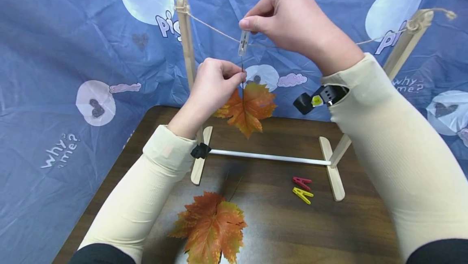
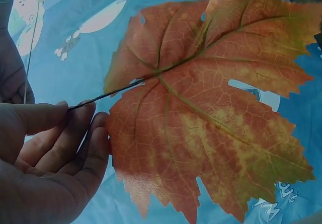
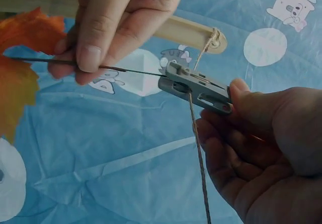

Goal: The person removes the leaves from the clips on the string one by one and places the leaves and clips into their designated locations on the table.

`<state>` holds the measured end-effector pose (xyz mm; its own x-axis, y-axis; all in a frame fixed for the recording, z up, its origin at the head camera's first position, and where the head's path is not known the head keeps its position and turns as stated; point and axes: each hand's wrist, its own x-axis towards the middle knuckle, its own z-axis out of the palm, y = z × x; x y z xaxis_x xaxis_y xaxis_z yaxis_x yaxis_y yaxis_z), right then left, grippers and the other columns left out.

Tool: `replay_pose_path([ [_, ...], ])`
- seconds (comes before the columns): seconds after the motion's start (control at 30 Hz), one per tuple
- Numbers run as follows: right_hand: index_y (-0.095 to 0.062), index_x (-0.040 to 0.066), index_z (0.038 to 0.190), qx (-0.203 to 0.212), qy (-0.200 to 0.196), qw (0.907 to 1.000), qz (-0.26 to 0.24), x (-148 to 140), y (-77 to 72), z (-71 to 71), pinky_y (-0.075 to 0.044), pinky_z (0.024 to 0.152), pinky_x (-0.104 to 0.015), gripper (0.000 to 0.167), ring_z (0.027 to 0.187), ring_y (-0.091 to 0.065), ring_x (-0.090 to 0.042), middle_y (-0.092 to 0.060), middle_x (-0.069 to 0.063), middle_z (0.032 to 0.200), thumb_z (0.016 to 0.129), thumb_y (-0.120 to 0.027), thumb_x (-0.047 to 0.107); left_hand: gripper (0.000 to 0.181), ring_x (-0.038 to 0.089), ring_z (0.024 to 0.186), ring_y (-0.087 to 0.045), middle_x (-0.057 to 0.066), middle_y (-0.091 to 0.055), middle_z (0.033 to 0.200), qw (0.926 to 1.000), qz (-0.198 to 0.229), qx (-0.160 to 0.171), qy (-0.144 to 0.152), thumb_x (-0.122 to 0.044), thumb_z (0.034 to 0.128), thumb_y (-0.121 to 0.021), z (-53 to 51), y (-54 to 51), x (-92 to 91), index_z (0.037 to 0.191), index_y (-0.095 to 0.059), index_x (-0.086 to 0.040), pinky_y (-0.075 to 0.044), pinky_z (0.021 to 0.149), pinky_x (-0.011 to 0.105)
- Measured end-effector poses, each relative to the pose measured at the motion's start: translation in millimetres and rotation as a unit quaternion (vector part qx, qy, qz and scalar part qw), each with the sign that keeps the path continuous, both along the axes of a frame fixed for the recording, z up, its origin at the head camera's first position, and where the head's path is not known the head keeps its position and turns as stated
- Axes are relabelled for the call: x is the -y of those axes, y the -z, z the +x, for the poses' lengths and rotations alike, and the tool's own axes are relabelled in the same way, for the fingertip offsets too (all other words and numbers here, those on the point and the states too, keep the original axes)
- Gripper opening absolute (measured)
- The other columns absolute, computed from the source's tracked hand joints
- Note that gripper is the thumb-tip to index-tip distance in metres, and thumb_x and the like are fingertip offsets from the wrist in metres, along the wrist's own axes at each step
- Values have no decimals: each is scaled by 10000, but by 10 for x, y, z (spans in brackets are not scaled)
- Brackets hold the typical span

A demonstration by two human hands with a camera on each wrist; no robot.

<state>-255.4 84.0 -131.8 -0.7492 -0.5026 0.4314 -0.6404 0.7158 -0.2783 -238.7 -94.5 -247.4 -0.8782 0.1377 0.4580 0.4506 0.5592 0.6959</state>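
Observation:
My left hand [image 1: 218,83] pinches the thin dark stem of an orange artificial maple leaf [image 1: 252,107], which hangs below it. In the left wrist view the leaf [image 2: 201,98] spreads wide beside the fingers. Just above, my right hand [image 1: 289,18] pinches the handle end of a grey clothespin [image 1: 243,44]. The right wrist view has the clothespin [image 3: 198,89] at the twine, with the stem tip reaching its nose; whether it clamps the stem I cannot tell. The twine [image 1: 212,27] runs between two wooden posts.
A second maple leaf [image 1: 215,225] lies on the dark wooden table [image 1: 274,223]. Right of it are a red clothespin [image 1: 302,182] and a yellow clothespin [image 1: 302,195]. A white rod [image 1: 270,156] joins the feet of the left post [image 1: 188,44] and right post [image 1: 406,44]. Behind hangs a blue printed cloth [image 1: 55,73].

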Motion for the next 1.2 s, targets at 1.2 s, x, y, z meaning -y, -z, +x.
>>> replay_pose_path([
  [1.2, -798, 79, 1108, -953, 160, 9773, -1885, -696, 261, 558, -443, 666, -204, 248, 747, -627, -107, -750, -11, 962, 971, -723, 271, 96, 112, 688, -574, -2, -744, 819, 9968, -477, 324, 558, -95, 933, -736, 366, 168, 132, 931, -820, -49, -440, 626, 271],
])
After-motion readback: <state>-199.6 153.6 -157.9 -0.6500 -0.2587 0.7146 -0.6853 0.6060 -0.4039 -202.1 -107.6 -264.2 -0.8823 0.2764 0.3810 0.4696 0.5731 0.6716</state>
